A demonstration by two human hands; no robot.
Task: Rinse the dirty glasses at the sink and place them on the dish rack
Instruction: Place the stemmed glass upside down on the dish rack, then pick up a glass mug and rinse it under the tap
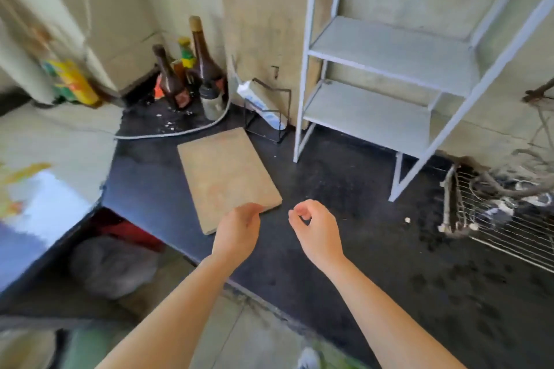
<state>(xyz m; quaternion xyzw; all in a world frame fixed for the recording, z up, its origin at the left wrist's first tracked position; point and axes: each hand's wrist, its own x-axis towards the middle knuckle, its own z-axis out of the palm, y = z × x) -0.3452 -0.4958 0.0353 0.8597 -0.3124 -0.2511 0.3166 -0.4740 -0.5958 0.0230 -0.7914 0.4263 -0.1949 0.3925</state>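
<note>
Head cam: only task item I can make out is the wire dish rack, flat on the dark tabletop at the far right, cropped by the frame edge. Its visible near edge runs left to lower right, and the wires run across that. Dark and white bits lie in it, too blurred to name. Can't tell where the glasses or the sink are from this angle.

Right grip is in the air over the tabletop, well left of the rack. Fingers are curled in, thumb and forefinger nearly meeting, nothing in it.

Left grip is just beside it, back of the hand up, fingers loosely bent down over the near corner of the cutting board. It holds nothing; can't tell if the fingertips touch the wood.

Board lies flat, long axis pointing away from the person, near end skewed right. White shelf unit stands on the tabletop between board and rack. A second board leans upright on the wall. Brown bottles cluster in the back corner, with a grey cable running in front of them.
</note>
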